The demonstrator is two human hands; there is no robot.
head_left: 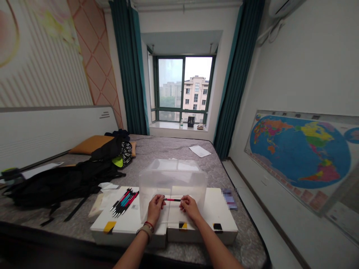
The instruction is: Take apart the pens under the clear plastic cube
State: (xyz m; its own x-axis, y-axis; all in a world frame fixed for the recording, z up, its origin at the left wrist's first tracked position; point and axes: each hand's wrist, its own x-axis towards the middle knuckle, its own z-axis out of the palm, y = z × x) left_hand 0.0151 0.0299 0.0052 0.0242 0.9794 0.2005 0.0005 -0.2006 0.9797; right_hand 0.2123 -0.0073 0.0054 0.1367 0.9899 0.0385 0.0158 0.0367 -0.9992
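Fingers of the left hand (155, 210) and of the right hand (190, 209) pinch opposite ends of one red-and-black pen (172, 200), held level between them. The pen is near the lower middle of the view, seen against a translucent plastic bin (173, 178); whether the hands are inside the bin's opening is unclear. Bracelets (149, 226), one of them red, circle the left wrist.

Beneath are two white boxes side by side, the left box (131, 226) and the right box (218, 209). On the left one, to the left of the hands, lies a loose cluster of pens (125, 203) in red, teal and black.

The boxes rest on a grey mattress (162, 145). A black backpack (67, 183) lies on it at left, and a white sheet of paper (200, 151) near its far right. Beyond are a window (183, 86) between teal curtains (129, 67) and, on the right wall, a world map (301, 153).
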